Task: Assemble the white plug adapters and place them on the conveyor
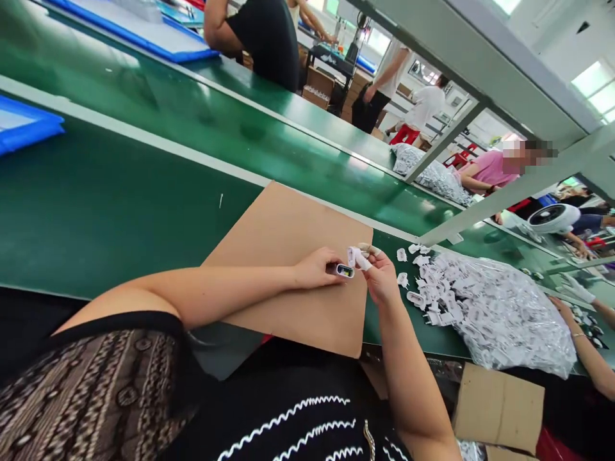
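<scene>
My left hand is closed around a small device with a dark and silver end, held over a brown cardboard sheet. My right hand pinches a small white plastic part right against that device. Both hands meet just above the sheet's right edge. A heap of the same white parts in clear wrapping lies on the green table to the right, with a few loose ones nearest my right hand.
A green conveyor belt runs behind the sheet. Blue trays stand at the far left. Cardboard box sits at lower right. Another person's arm reaches in at right; other workers stand and sit beyond the belt.
</scene>
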The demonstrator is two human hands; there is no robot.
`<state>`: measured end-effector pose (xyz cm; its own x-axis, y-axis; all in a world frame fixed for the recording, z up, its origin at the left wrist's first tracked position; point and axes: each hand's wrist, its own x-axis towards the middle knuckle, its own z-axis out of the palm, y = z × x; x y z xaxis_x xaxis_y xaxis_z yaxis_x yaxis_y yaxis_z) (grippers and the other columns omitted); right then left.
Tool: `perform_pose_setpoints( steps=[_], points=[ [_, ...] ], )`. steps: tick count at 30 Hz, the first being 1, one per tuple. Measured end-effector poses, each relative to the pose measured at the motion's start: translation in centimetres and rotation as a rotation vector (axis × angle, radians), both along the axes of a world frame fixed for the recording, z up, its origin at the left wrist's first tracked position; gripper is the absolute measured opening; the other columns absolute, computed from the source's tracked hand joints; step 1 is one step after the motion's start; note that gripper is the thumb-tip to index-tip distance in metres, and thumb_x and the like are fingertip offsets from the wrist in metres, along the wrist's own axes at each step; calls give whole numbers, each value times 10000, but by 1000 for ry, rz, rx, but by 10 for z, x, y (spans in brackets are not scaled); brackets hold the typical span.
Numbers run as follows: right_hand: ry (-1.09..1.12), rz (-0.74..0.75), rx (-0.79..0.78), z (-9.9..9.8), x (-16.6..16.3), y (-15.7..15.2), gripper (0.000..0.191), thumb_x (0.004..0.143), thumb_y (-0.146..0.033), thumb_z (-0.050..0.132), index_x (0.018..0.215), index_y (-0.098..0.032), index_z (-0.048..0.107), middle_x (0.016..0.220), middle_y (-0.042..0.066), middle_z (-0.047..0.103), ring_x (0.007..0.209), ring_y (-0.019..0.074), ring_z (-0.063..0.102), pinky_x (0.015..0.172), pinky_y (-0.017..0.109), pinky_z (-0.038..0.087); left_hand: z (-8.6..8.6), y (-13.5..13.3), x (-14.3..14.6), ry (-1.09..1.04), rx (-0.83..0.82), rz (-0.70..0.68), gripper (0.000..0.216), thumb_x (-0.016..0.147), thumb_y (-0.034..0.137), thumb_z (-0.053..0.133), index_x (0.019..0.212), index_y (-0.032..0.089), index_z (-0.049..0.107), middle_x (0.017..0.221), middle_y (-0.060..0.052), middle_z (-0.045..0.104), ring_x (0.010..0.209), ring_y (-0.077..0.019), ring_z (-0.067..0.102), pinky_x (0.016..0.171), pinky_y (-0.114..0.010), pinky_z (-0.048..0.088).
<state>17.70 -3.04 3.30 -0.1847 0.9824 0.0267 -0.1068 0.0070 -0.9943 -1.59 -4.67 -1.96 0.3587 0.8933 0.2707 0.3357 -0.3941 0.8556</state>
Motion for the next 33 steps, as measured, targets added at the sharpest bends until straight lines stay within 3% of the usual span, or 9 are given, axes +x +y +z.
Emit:
perform_pose_setpoints(
  steps=[6,11,13,16,18,20,24,33],
  points=[
    [-503,-70,395,8,4,-26,273,874,-320,730,1131,-228,740,1076,68,777,937,221,715,865,386,575,1,-1,0,-50,36,-23,302,780,382,831,999,179,785,936,-59,757,919,-224,660,855,-324,493],
    [-775,-8,615,7,14,-33,336,924,-250,603,1242,-250,713,1116,84,752,984,253,697,913,444,567,-1,1,1,-31,63,-16,284,789,396,830,957,171,791,856,-53,740,854,-212,642,791,-309,470],
    [-785,-6,611,4,15,-32,345,929,-255,597,1259,-253,699,1142,89,745,1041,265,691,958,461,562,0,1,0,-27,57,-26,286,797,395,825,977,174,792,871,-56,745,872,-217,643,800,-311,473],
    [-645,-40,451,-3,13,-32,316,949,-317,609,1251,-243,669,1201,94,732,1098,260,699,991,449,573,2,3,-3,-32,30,-84,300,809,345,814,1068,196,787,976,-58,770,952,-227,654,873,-323,483],
    [-531,-27,315,-6,12,-32,321,947,-352,619,1244,-232,644,1174,96,740,1053,249,724,947,423,603,3,3,-5,-23,13,-120,305,814,316,804,1096,203,781,1013,-56,774,988,-231,654,901,-326,483],
    [-513,-22,275,-5,11,-33,336,930,-357,637,1239,-226,638,1135,95,750,1010,246,735,900,406,618,4,3,-6,-12,6,-122,297,815,321,801,1084,197,780,996,-56,767,987,-234,650,888,-325,485],
    [-719,-47,452,3,9,-36,321,901,-289,632,1214,-235,681,1180,86,747,1041,258,714,947,430,585,2,2,-6,-7,19,-87,299,804,388,814,1017,182,772,951,-56,744,950,-231,643,858,-323,486],
    [-1086,112,703,10,1,-35,449,824,-65,509,1206,-221,684,1129,94,732,1067,281,656,930,408,545,5,2,-6,-23,55,-109,236,831,409,784,840,180,726,870,-41,694,897,-208,608,845,-312,465]
  ],
)
